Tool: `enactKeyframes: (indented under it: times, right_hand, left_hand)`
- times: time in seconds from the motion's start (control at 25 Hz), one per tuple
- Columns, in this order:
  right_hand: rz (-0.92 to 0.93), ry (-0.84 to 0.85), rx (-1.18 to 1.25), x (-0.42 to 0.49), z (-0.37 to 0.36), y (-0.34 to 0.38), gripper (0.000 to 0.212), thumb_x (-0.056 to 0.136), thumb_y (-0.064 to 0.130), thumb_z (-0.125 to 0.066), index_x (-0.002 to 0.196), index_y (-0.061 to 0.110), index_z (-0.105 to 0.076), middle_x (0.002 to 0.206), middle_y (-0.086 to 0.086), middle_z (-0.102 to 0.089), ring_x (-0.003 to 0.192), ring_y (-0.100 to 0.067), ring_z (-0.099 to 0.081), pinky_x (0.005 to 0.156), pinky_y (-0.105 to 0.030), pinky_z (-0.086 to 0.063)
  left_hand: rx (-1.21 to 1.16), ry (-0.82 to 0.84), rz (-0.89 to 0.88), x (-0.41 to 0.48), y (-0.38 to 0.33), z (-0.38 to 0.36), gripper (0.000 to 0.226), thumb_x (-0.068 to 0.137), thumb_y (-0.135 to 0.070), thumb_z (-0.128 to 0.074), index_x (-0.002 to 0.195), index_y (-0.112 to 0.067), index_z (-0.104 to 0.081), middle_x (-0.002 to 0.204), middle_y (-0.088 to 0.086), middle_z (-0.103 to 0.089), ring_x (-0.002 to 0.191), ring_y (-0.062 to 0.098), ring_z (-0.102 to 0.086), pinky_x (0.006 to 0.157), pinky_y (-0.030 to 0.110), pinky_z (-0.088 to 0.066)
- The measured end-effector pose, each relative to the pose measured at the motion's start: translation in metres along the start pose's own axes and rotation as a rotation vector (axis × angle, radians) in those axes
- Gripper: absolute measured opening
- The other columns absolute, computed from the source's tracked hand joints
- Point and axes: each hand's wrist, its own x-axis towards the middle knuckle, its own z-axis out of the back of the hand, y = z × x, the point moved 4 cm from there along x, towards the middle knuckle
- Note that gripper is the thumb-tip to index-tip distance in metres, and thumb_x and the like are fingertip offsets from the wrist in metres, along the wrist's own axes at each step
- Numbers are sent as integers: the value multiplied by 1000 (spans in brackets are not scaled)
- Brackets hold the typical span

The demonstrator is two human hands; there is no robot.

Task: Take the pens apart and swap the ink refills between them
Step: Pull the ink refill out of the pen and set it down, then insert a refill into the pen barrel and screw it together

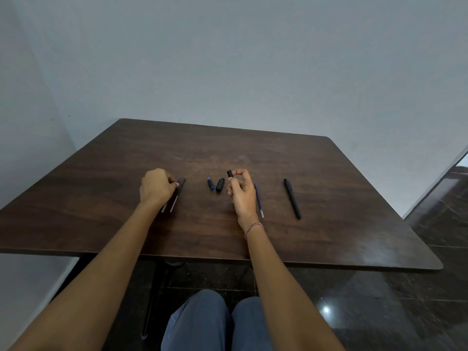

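Ink refills [173, 205], seemingly two, likely light and bendy, best held mid-length, sit pinched in the left hand [157, 184]; the right hand [241, 192] pinches a black cap [230, 174].

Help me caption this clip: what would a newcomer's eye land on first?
The two hands at mid-table: the right hand pinches a black cap, the left hand grips two thin refills on the wooden table. Between them lie a blue piece and a black piece; a black pen lies far right.
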Motion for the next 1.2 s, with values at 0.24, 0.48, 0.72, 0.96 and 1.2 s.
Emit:
enactKeyframes:
  times: [0.24,0.48,0.72,0.96,1.2]
  right_hand:
    - [3,-1,5,1,-1,-2,17,94,8,-46,91,24,-53,57,8,-48,53,-2,-42,52,-15,-36]
    - [-14,-2,-10,1,-1,-3,12,95,11,-47,94,20,-54,60,6,-49,52,-1,-43,53,-15,-37]
    - [-22,-46,-8,2,0,-4,12,97,19,-49,85,24,-52,68,2,-54,60,-8,-47,59,-24,-40]
    - [141,-142,-181,2,3,0,12,95,29,-56,92,17,-57,93,2,-55,80,-7,-51,71,-12,-43]
    - [202,-167,-193,2,5,2,8,94,28,-57,97,20,-57,97,-6,-62,86,-13,-58,72,-14,-47]
  left_hand:
    - [-17,-27,18,1,3,0,16,82,-22,-72,93,-11,-74,93,13,-71,90,30,-64,72,36,-52]
    - [-85,-130,8,-2,3,1,21,87,-27,-64,91,-8,-72,86,11,-70,80,25,-62,64,32,-47]
    - [-443,-296,-280,-18,-29,2,25,89,-17,-61,114,-11,-64,98,3,-67,87,10,-61,79,25,-50]
    - [-568,-214,-411,-45,-72,-24,24,86,-13,-65,110,-17,-67,93,-3,-64,81,4,-59,71,15,-47]
    - [-650,-160,-444,-60,-88,-43,26,84,-9,-67,109,-13,-68,94,-3,-66,80,-1,-59,71,3,-43]
